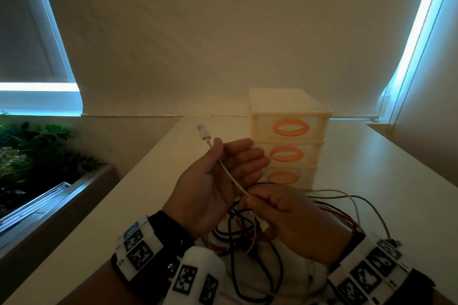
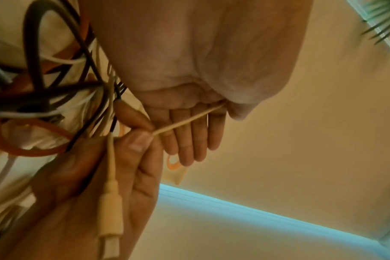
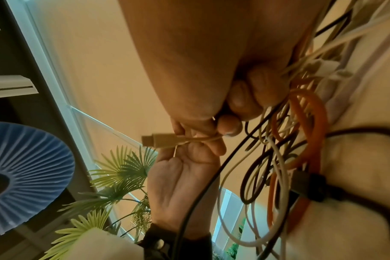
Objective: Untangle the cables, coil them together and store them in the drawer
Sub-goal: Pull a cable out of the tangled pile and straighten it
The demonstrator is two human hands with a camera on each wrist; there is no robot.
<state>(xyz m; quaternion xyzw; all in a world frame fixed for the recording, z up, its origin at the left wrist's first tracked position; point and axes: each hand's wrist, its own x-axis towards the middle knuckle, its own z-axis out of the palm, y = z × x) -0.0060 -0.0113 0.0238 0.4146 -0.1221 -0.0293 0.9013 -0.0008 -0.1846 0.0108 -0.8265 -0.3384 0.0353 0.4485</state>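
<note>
The cable (image 1: 231,179) across the palm was cream-white, its plug (image 1: 203,132) whitish. The tangle (image 1: 250,233) mixed black, white, grey and orange-red strands. The drawer unit (image 1: 287,136) was pale cream with orange oval handles (image 1: 291,127). The table (image 1: 124,205) was off-white, the blind (image 1: 223,32) beige, edged in blue-white light. The wrist bands (image 1: 138,247) were white with black-and-white square codes. The plants (image 1: 37,146) were dark green.
</note>
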